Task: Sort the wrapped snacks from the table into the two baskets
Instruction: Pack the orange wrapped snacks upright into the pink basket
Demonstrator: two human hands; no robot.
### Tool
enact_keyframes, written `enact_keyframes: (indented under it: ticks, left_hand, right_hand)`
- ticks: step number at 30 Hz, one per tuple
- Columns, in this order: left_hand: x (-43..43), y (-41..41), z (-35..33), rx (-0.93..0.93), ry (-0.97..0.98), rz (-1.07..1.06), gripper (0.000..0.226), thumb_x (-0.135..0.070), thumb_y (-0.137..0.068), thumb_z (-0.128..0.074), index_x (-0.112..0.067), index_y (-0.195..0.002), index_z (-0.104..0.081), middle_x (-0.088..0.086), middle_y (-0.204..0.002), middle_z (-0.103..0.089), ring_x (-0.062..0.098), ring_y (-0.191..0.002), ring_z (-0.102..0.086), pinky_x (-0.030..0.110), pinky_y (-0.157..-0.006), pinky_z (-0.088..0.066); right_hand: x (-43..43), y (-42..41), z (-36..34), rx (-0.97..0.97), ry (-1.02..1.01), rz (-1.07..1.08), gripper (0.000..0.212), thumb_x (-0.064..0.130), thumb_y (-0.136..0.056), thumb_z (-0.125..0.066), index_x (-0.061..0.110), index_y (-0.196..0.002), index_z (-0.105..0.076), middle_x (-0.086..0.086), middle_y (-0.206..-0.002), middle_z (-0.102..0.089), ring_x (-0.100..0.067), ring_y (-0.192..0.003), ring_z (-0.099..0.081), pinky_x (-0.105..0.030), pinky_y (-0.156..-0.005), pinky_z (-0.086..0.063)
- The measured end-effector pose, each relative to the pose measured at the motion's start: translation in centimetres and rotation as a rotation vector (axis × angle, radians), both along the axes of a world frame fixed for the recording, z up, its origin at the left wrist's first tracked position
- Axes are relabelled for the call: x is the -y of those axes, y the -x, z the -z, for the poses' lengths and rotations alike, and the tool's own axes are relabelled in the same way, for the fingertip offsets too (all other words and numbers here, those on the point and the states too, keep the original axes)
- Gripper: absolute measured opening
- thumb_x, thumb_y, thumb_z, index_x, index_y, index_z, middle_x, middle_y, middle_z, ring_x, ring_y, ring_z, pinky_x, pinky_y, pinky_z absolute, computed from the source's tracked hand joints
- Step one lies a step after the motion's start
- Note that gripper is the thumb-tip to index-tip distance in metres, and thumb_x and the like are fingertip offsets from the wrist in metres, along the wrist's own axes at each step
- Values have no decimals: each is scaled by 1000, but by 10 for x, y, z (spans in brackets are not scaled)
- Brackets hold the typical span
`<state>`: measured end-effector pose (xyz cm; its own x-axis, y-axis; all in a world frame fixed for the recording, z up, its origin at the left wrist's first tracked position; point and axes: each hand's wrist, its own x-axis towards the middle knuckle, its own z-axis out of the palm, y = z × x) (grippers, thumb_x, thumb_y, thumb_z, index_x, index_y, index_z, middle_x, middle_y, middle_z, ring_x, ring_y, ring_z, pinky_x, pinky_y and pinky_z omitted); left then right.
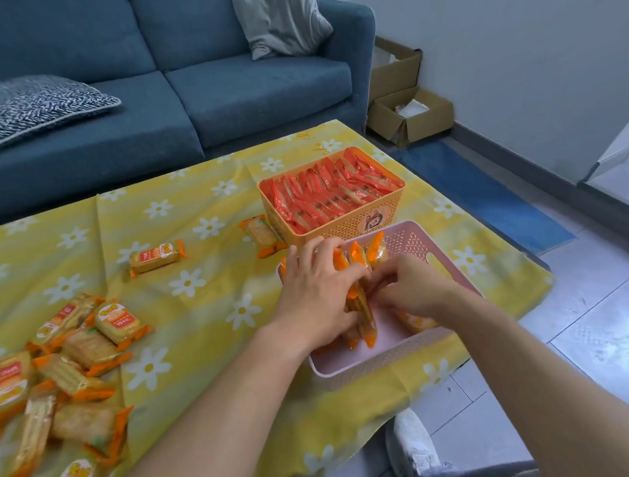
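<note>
A placing step is in hand. Inside the pink basket (375,361), at its sofa-side end, a row of orange-wrapped packs (363,309) is being stood on edge. The row is steadied by the left hand (317,294), whose fingers are curled over the pack tops from the basket's left rim. The right hand (414,287) is lowered into the basket's middle with fingers tucked down against the same row; whether a pack is pinched there cannot be told.

Just beyond the pink basket, the orange basket (342,230) is seen packed with red packs (332,191). Well to the left of the pink basket, a heap of loose packs (63,371) lies on the surface (199,322), with a single pack (156,256) between.

The task is judged partly done. Next, the row would need to be released without toppling, and a hand carried left to the heap.
</note>
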<state>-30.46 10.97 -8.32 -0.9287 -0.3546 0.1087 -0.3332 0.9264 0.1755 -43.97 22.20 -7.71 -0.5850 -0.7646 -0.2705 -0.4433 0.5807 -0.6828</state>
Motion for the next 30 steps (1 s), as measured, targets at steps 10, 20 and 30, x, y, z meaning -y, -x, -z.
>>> enact_keyframes:
  ticks: [10,20,30]
  left_hand:
    - [-14,7,2,34,109,-98,36,-34,-72,-74,-31,-103,-57,7,-150,-33,37,-141,-23,59,-118,-17]
    - [-18,11,11,-39,122,-131,31,-31,-81,-68,-24,-109,-58,10,-143,-40,37,-135,-32,57,-116,-22]
    - [-10,8,14,-75,57,-70,47,-39,-72,-76,-27,-113,-56,4,-133,-45,31,-127,-40,44,-105,-35]
  right_hand:
    - [-14,6,3,-391,-603,-72,41,29,-75,-83,17,-106,-58,-6,-106,-63,-29,-99,-63,-35,-76,-54]
    - [-6,0,-25,21,-240,214,38,35,-90,-58,7,-64,-62,-10,-56,-64,-22,-46,-58,-27,-50,-50]
    - [-10,6,-21,470,-74,300,17,3,-88,-57,-10,-95,-65,-28,-82,-75,-35,-73,-76,-37,-69,-64]
